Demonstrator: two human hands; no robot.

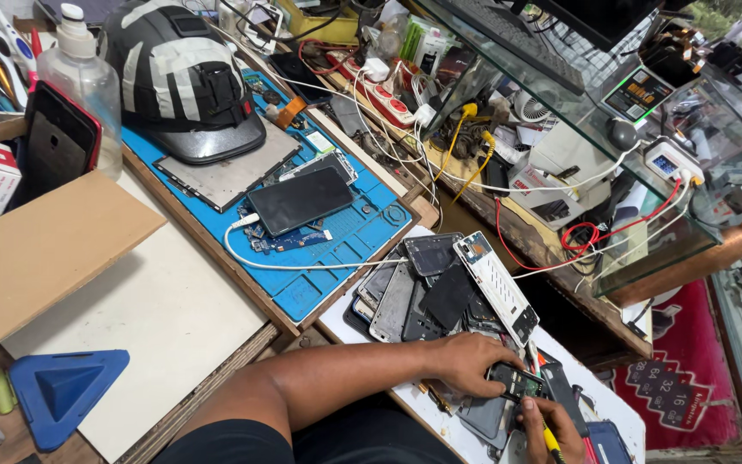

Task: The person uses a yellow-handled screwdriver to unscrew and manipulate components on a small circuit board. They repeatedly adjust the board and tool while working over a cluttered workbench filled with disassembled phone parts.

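My left hand (pixel 471 363) reaches in from the lower left and pins a small dark phone part (pixel 515 381) onto the white board (pixel 349 320). My right hand (pixel 554 424) is at the bottom edge, partly cut off, gripping a yellow-handled tool (pixel 552 441) whose tip points at that part. Just beyond my left hand lies a heap of several stripped phone frames and screens (pixel 427 292), with a white phone frame (pixel 498 288) lying across it.
A blue repair mat (pixel 345 245) carries a dark phone (pixel 300 199) on a white cable, a metal plate and a striped cap (pixel 184 82). Cardboard (pixel 40 253) and a blue wedge (pixel 63 391) lie left. A glass shelf (pixel 560 94) and tangled wires crowd the right.
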